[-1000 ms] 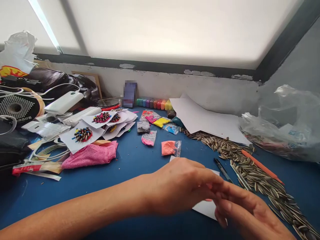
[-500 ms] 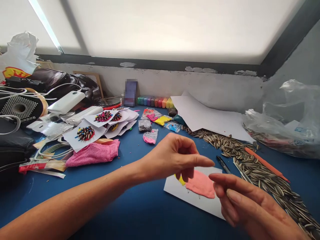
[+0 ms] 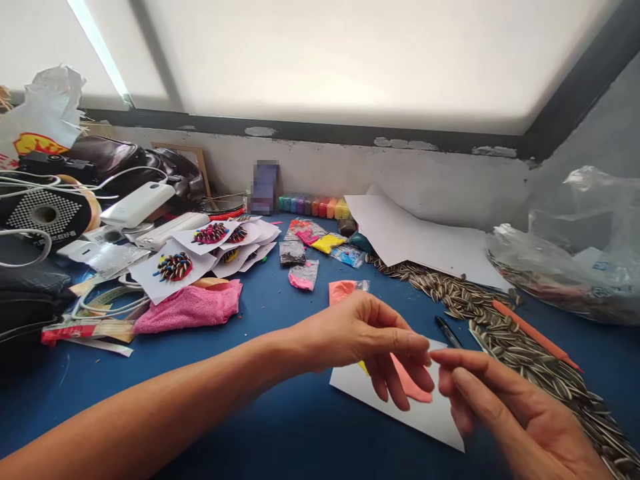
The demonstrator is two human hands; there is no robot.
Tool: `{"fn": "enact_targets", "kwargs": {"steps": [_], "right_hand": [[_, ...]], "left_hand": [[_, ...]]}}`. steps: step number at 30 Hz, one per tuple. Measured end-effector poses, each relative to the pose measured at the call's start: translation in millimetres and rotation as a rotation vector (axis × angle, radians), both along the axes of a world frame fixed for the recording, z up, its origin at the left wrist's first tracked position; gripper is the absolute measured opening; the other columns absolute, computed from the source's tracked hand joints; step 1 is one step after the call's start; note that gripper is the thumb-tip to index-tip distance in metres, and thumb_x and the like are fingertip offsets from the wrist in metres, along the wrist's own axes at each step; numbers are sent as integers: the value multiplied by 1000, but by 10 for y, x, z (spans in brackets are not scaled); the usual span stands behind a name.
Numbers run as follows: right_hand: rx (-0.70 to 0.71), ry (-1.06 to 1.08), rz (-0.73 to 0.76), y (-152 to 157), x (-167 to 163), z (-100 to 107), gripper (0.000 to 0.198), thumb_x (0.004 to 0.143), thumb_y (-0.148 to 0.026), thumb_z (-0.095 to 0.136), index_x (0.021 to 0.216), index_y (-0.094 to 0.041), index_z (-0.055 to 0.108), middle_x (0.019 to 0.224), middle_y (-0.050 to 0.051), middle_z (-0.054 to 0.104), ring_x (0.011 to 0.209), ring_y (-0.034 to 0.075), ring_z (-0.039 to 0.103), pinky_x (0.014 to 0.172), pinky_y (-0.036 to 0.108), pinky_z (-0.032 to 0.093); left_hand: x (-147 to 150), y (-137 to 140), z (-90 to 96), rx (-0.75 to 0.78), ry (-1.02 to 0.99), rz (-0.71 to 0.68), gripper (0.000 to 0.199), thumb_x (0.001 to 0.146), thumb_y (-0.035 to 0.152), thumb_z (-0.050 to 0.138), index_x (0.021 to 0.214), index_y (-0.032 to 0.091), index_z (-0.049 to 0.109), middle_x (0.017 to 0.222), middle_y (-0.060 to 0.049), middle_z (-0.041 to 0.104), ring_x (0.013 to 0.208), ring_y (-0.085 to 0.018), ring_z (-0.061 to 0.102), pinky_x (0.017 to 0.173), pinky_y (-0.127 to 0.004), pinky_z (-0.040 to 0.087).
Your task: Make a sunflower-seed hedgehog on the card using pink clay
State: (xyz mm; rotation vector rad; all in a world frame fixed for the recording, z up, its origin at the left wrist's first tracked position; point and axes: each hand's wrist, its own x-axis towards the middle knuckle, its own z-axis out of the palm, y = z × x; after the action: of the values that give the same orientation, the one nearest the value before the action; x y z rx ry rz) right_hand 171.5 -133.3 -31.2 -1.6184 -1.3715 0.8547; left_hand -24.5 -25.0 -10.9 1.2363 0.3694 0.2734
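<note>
My left hand (image 3: 383, 340) hovers above the white paper, its fingers loosely stretched and its thumb pointing right. Close by, my right hand (image 3: 510, 400) has its thumb and fingers drawn together, with the index fingertip at the left thumb. Anything between these fingertips is too small to make out. Under the hands lies the white paper (image 3: 360, 395), bearing a flat salmon-pink clay shape (image 3: 417, 390) and a bit of yellow clay, both partly covered by the left hand. A packet of salmon clay (image 3: 341, 291) shows just behind the left wrist.
Striped sunflower seeds (image 3: 530, 357) spread along the right, with an orange tool (image 3: 535, 333) on them and a black pen (image 3: 447, 331) beside. Clay packets (image 3: 304, 275) lie mid-table. Leftward are a pink cloth (image 3: 190, 308), seed-decorated cards (image 3: 173, 267) and cables; white sheets (image 3: 420, 233) lie behind.
My left hand's curled fingers have loosened and stretched downward, covering more of the pink shape. The hands' fingertips have come closer together. The salmon packet has come into sight behind the left hand.
</note>
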Motion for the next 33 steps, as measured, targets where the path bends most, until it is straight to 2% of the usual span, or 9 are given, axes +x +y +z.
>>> {"fn": "enact_targets", "kwargs": {"steps": [3, 8, 13, 17, 23, 26, 29, 31, 33], "right_hand": [[121, -215, 14, -23, 36, -45, 39, 83, -52, 62, 116, -30, 67, 88, 3, 72, 77, 19, 71, 64, 24, 59], [264, -379, 75, -52, -48, -34, 43, 85, -46, 65, 125, -33, 58, 106, 2, 72, 84, 17, 71, 69, 24, 59], [353, -453, 115, -31, -82, 30, 35, 89, -40, 62, 122, -32, 57, 96, 0, 72, 77, 15, 71, 67, 23, 58], [435, -532, 140, -33, -88, 24, 38, 88, -38, 63, 124, -29, 54, 108, 5, 70, 84, 19, 70, 63, 25, 58], [457, -529, 22, -22, 4, 35, 25, 85, -41, 67, 105, -28, 59, 93, 2, 68, 74, 17, 68, 63, 27, 58], [583, -556, 150, -4, 39, 65, 18, 85, -28, 67, 103, -30, 64, 104, 4, 66, 87, 19, 68, 74, 30, 58], [633, -549, 271, -18, 53, 76, 25, 85, -22, 66, 107, -33, 68, 104, 6, 67, 86, 21, 69, 71, 30, 59], [634, -523, 285, -42, 54, 67, 24, 85, -22, 66, 106, -33, 69, 100, 6, 68, 80, 20, 69, 65, 28, 58], [635, -517, 245, -60, 41, 48, 24, 83, -22, 68, 104, -33, 68, 93, 5, 67, 74, 18, 68, 61, 26, 55]], "left_hand": [[49, -66, -53, -24, 43, -26, 36, 92, 45, 56, 89, 10, 66, 86, -9, 70, 59, -10, 66, 59, -22, 52], [134, -209, -78, 26, 99, -20, 43, 88, 53, 58, 79, 11, 64, 76, -6, 69, 55, -10, 64, 58, -21, 52], [132, -253, -9, 29, 64, -112, 62, 89, 68, 44, 91, 11, 67, 90, -9, 71, 68, -14, 69, 68, -27, 56], [103, -268, 8, 45, 43, -166, 62, 89, 67, 43, 108, 13, 67, 92, -8, 71, 81, -17, 69, 77, -28, 55], [44, -175, 90, 61, 44, -134, 64, 93, 65, 37, 115, 13, 66, 106, -13, 70, 78, -16, 68, 82, -31, 53], [37, -121, 109, 47, 47, -124, 60, 93, 63, 41, 110, 12, 68, 107, -13, 70, 75, -15, 67, 85, -31, 53], [38, -90, 86, 49, 68, -176, 38, 94, 43, 47, 109, 14, 69, 104, -8, 70, 76, -13, 68, 86, -29, 52], [16, -61, 78, 140, 127, -157, 34, 93, 29, 46, 117, 15, 65, 104, -6, 70, 78, -13, 68, 83, -29, 53], [-35, -14, 91, 426, 265, -29, 40, 89, 20, 47, 126, 14, 59, 102, -7, 70, 82, -15, 66, 82, -30, 52]]}}
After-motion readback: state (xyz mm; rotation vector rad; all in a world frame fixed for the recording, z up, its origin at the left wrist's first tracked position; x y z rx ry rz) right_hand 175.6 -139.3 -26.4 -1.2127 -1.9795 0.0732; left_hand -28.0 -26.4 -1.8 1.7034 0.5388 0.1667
